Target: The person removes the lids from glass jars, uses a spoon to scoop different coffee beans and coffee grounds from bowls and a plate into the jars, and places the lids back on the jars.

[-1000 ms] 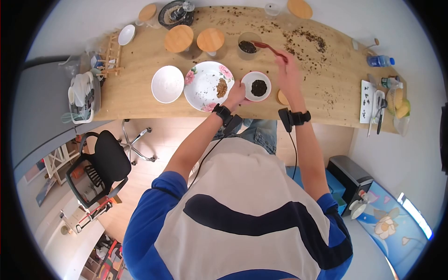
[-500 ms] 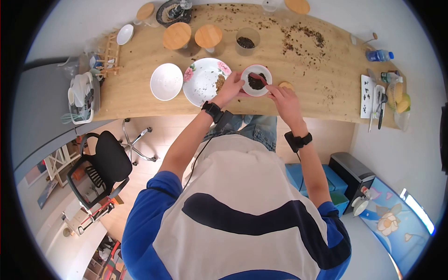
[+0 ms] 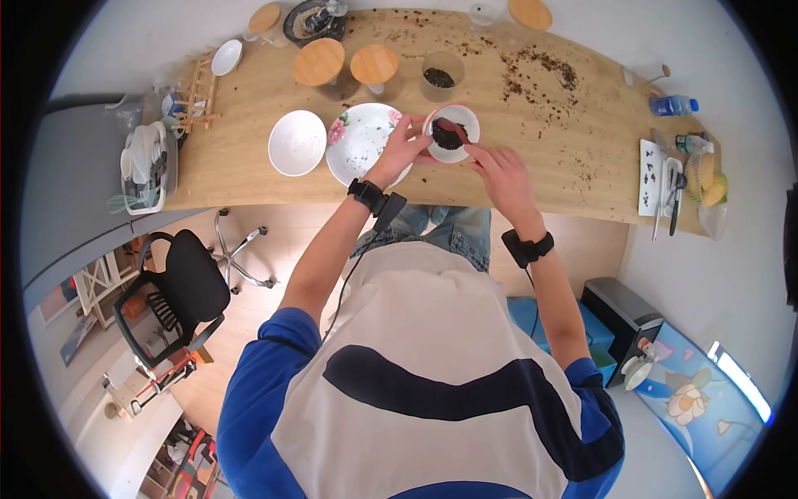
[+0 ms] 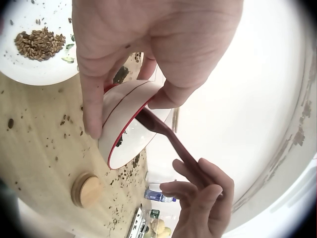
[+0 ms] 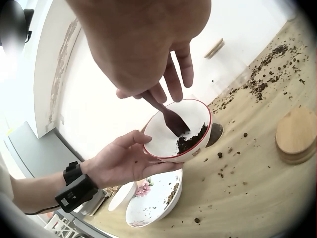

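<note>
My left hand (image 3: 399, 155) grips a small white bowl (image 3: 468, 123) by its side, thumb at the red rim. Dark crumbly bits (image 5: 190, 143) lie in the bowl, which is tilted in both wrist views. Between the fingers of my right hand (image 3: 504, 179) is the handle of a dark red scoop (image 4: 174, 143). Its flat end (image 5: 174, 122) reaches inside the bowl, right at the dark bits. Partly behind my left hand stands a flowered white dish (image 3: 353, 158), with brown grains (image 4: 39, 43) seen in the left wrist view.
A plain white bowl (image 3: 297, 143) stands at the left. Behind are a clear jar (image 3: 445, 61) with dark contents and two wood-lidded jars (image 3: 319, 63). Dark crumbs (image 3: 544, 73) are scattered toward the back right. A round wooden lid (image 4: 88, 190) lies near the hands.
My right hand has brought the scoop from the clear jar back into the small bowl. My left hand has shifted and tilted the bowl slightly.
</note>
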A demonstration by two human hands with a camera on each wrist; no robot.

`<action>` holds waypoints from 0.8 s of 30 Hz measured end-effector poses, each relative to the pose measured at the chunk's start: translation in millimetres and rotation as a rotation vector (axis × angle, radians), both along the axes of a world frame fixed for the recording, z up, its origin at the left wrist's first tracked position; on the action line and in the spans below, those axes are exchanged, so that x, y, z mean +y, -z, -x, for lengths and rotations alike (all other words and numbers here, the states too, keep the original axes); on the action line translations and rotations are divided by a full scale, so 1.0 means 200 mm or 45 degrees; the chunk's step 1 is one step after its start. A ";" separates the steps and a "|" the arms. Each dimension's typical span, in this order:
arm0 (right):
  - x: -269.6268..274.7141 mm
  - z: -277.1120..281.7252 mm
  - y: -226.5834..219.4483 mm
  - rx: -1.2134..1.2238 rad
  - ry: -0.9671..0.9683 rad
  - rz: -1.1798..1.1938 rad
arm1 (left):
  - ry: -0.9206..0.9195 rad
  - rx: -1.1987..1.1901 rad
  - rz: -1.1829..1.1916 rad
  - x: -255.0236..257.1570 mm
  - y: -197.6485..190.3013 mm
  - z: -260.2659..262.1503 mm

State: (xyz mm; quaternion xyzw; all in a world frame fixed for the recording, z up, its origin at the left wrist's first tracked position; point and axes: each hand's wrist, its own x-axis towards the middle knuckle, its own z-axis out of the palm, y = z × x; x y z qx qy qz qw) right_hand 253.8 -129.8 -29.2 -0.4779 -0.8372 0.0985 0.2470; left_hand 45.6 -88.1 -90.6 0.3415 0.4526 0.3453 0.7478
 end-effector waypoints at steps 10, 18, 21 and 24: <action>0.02 0.03 0.00 0.000 -0.035 0.089 | -0.065 0.041 -0.038 0.01 0.03 0.04; 0.02 0.00 0.08 0.090 0.219 0.032 | -0.141 0.103 -0.135 0.01 0.05 0.02; 0.00 0.04 0.14 0.307 0.388 0.205 | -0.184 0.167 -0.215 0.00 0.05 0.00; 0.00 0.08 0.17 0.731 0.603 0.559 | -0.198 0.320 -0.331 -0.01 0.03 -0.01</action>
